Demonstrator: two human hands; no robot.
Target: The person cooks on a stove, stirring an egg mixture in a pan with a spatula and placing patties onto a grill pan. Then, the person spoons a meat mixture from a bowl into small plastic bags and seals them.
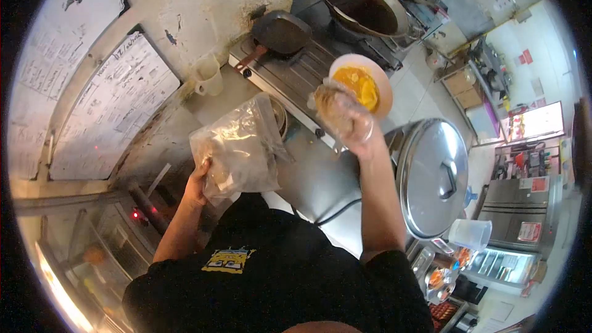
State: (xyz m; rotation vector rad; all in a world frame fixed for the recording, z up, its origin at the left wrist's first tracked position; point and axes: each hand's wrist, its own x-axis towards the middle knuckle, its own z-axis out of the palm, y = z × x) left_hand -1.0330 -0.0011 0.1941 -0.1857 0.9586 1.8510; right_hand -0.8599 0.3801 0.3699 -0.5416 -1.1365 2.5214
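Observation:
My left hand (198,180) grips the lower left side of a large clear plastic bag (243,145), its fingers closed on the plastic. My right hand (354,124), covered in thin clear plastic, is closed round a brownish piece of food (333,106). That hand is beside and partly over the near left edge of a pale bowl (383,89). Inside the bowl lies a yellow-orange, egg-like mixture (364,88). What the bag contains is blurred by glare.
A stove (311,65) carries a dark pan (282,32). Beyond it sits a large wok (361,5) of dark liquid. A big lidded steel pot (435,176) stands right of my right forearm. A plastic jug (208,76) is near the wall.

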